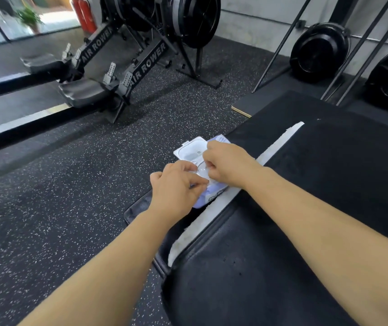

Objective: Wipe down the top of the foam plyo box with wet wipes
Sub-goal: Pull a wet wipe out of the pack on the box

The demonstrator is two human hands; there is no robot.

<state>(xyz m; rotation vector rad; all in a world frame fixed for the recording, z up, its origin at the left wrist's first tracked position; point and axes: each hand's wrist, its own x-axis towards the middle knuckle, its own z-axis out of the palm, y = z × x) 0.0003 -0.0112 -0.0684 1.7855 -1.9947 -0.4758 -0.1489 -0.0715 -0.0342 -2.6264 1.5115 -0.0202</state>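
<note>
I'm looking down at the pack of wet wipes (208,199), which sits dead centre in my view on the foam plyo box (329,184), at its edge toward 9 o'clock. The black box fills the view from 3 round to 6 o'clock. A white fuzzy strip (280,143) runs along its top from 1 o'clock down toward 6, and the pack lies just beside that strip.

The pack's white flip lid (191,149) stands open, hinged back toward 11 o'clock.

The left hand (176,187) comes in from 7 o'clock with its fingers curled and grips the near end of the pack, thumb and fingertips pressed together on it. The right hand (228,163) reaches in from 4 o'clock, also curled, and its fingertips pinch at the opening under the lid. Whether they have a wipe or only the clear seal I cannot tell.

Around the box is speckled rubber floor (70,196). Two air rowers (122,62) stand at 11 o'clock, with red fire extinguishers (84,12) beyond them. Black discs (317,52) lean on the wall at 2 o'clock.
</note>
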